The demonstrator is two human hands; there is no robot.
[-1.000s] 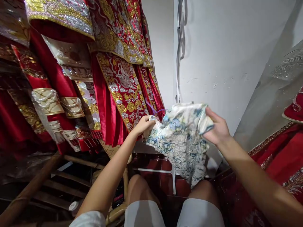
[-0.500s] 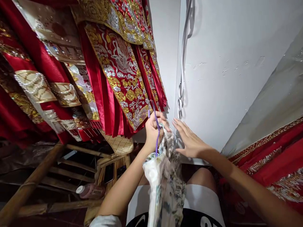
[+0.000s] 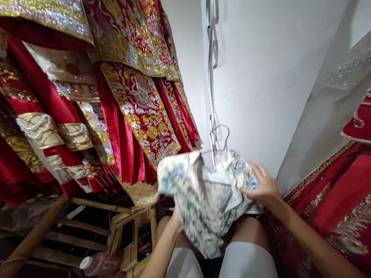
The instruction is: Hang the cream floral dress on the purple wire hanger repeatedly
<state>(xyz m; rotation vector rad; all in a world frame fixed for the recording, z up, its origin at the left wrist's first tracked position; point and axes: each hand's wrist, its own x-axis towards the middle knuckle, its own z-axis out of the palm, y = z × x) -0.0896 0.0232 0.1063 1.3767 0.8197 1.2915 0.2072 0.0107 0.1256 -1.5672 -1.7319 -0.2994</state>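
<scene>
Garment, one: floral, white and blue, at lower centre of the frame, above the person's lap. Loose, creased, one shoulder raised toward the left.

Hanger, one: purple, hook showing above the garment's collar, its bar partly in sight along the top. Whether the hook touches the strip on the wall, I cannot tell.

Hands, two. Right hand: fingers closed on the garment's right shoulder. Left hand: hidden behind the cloth, the forearm alone showing; its grip I cannot tell.

Progress, by my judgement: hanger apparently in among the garment's shoulders, so partly done; the seating of both shoulders and the straightening of the folds seem left.

Chair, one: bamboo, lower left. On it, phones, two: one dark, one lit.

Bottle, one: pink, white cap, bottom left.

Costumes: red, embroidered, several at upper left, overlapping past exact count; at least one more at lower right.
</scene>
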